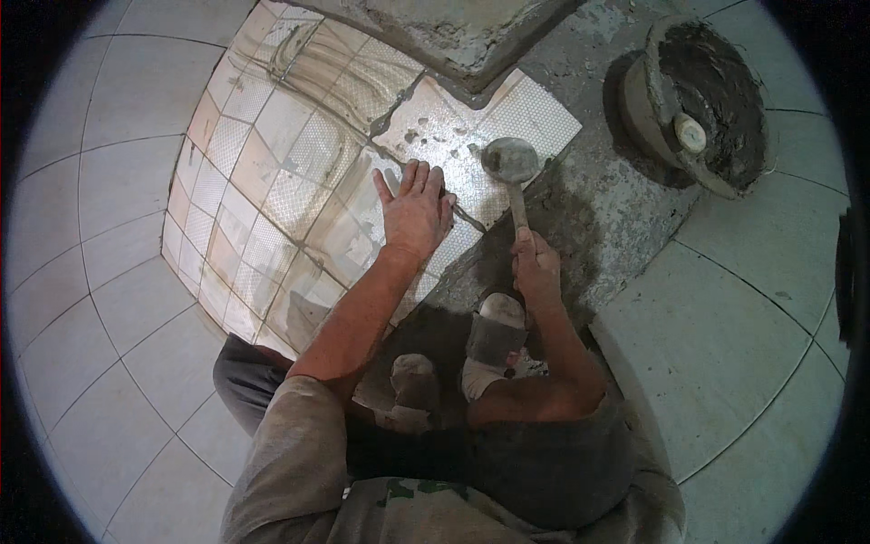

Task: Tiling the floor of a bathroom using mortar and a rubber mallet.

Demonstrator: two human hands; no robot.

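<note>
Head view: left hand (415, 210) flat on tile (453, 136); right hand (535, 265) grasping mallet (510, 161). Step: seating tile. Next likely calls for light, even taps.

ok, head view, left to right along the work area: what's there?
Patterned tiles → left hand flat on a tile → mallet held in the right hand → bare mortar bed → mortar pan.
</note>
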